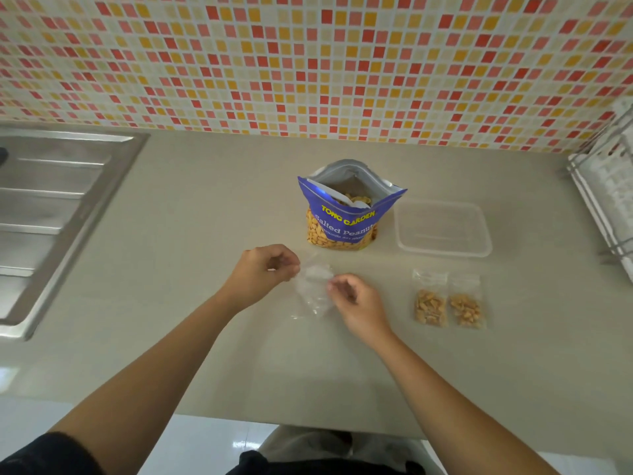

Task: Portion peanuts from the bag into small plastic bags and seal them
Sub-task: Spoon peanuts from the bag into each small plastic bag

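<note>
A blue bag of salted peanuts [346, 217] stands upright and open at the middle of the counter. Just in front of it I hold a small empty clear plastic bag [313, 291] by its top edge. My left hand [265, 269] pinches the left side of its mouth and my right hand [354, 298] pinches the right side. Two small filled bags lie flat side by side to the right: one [430, 305] nearer my hands, the other [466, 307] beside it. Both hold peanuts in their lower half.
An empty clear plastic container [443, 228] sits right of the peanut bag. A steel sink drainboard [51, 214] fills the left. A white wire dish rack [606, 186] stands at the right edge. The beige counter [205, 354] ends near my body; a tiled wall rises behind.
</note>
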Demonstrator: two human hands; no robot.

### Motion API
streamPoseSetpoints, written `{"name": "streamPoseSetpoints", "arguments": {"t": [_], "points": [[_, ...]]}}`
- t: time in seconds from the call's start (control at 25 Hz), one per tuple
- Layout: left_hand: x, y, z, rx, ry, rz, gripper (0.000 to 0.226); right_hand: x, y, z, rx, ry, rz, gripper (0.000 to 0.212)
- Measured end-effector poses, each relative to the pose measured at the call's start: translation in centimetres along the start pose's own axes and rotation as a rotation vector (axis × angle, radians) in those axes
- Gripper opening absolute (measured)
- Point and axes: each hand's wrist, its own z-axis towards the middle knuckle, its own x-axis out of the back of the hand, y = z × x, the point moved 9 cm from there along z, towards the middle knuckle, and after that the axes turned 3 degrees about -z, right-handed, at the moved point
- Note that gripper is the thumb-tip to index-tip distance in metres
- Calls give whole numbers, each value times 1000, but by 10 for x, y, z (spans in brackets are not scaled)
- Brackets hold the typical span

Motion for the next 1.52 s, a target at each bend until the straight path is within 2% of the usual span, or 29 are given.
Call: {"name": "streamPoseSetpoints", "arguments": {"t": [0.12,0.24,0.44,0.6,0.8,1.0,1.16,1.36,1.52], "points": [[-5,19,-8,73,-46,-306,14,21,-18,-5,-35,72,275,11],[2,59,-9,-10,2,-464,25,51,-57,-2,56,113,435,14],[20,131,-9,-221,73,-411,11,105,-114,0,214,264,495,40],[25,156,1,-217,-1,-392,23,120,-139,8,266,261,409,53],[35,170,12,-258,98,-207,14,129,-158,14,314,243,373,50],[40,174,20,-276,173,-200,12,142,-161,23,286,308,303,52],[39,173,26,-220,163,-246,18,140,-162,28,284,256,310,47],[50,181,29,-252,263,-94,17,142,-165,31,240,261,387,50],[47,174,32,-183,257,-158,14,136,-158,34,181,185,425,48]]}}
